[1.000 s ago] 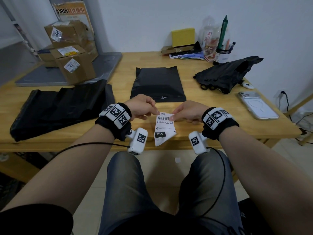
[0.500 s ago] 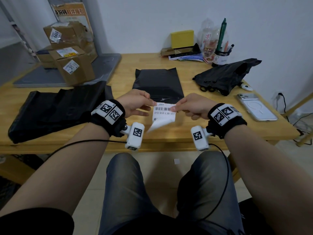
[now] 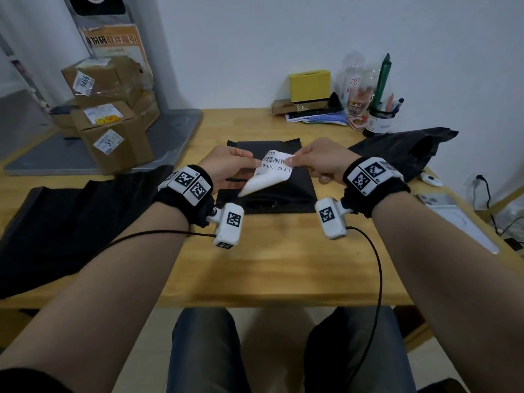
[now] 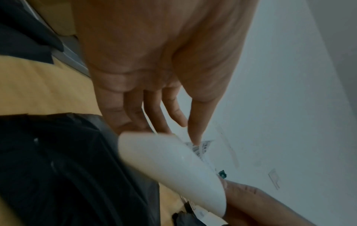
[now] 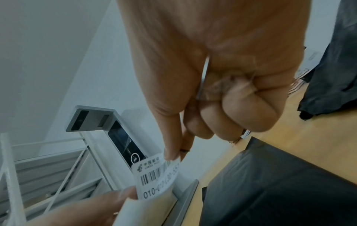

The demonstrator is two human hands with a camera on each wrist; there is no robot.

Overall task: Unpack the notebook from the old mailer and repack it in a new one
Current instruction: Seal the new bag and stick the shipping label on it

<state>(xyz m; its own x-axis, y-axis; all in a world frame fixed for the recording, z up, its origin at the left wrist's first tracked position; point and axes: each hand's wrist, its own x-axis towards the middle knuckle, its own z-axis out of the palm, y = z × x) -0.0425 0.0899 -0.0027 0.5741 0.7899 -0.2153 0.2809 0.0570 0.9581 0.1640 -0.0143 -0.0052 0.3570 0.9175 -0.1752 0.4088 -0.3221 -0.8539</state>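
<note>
A white shipping label (image 3: 273, 171) with a barcode hangs in the air between both hands, its lower part curling under. My left hand (image 3: 226, 168) pinches its left edge and my right hand (image 3: 317, 163) pinches its top right corner. Just beneath the label a flat, sealed black mailer (image 3: 272, 194) lies on the wooden table (image 3: 278, 265). The label's white back (image 4: 173, 165) fills the left wrist view. In the right wrist view the printed label (image 5: 156, 177) shows under my thumb, beside the black mailer (image 5: 280, 183). A crumpled black mailer (image 3: 402, 148) lies at the right. No notebook is visible.
A large black plastic bag (image 3: 71, 211) covers the table's left side. Cardboard boxes (image 3: 110, 117) stand on a grey platform at the back left. A yellow box (image 3: 310, 85), papers and a pen cup (image 3: 380, 120) sit at the back. A phone (image 3: 453, 219) lies near the right edge.
Both hands have carried the label up and forward, from over the table's front edge to above the flat black mailer. Its lower part has curled under.
</note>
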